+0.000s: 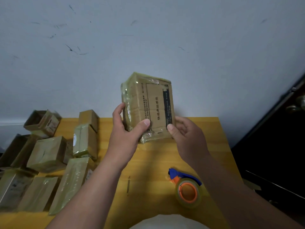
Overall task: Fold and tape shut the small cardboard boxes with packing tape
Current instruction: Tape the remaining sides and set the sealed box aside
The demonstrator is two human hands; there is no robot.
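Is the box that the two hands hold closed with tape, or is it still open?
Closed. The box shows no raised flap, and shiny tape wraps its edges and lower end. The far side is hidden.

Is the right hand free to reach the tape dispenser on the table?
Probably not yet: the right hand grips the taped box with the left hand. The tape dispenser lies unobstructed below it.

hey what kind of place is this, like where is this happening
Probably a small home or back-room packing station: a yellow table against a scuffed wall, a pile of taped boxes, and a tape dispenser.
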